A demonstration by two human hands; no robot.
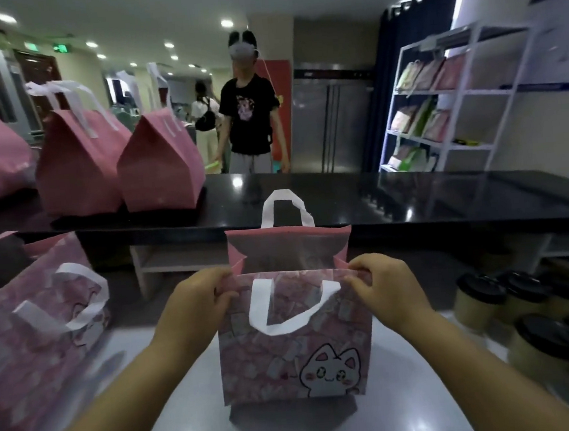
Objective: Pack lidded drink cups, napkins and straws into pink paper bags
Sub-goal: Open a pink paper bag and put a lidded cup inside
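A pink paper bag (296, 345) with a white cat print and white handles stands upright on the grey table (197, 412) in front of me, its mouth held open. My left hand (194, 305) pinches the left top edge of the near panel. My right hand (382, 292) pinches the right top edge. Several lidded drink cups (483, 301) with black lids and beige contents stand at the right. The inside of the bag is hidden. I see no napkins or straws.
Another pink cat bag (36, 343) lies at the left. Three closed pink bags (158, 164) stand on the black counter (412, 197) beyond. A person in a black shirt (250, 115) stands behind the counter. White shelving (455, 97) with packages is at the back right.
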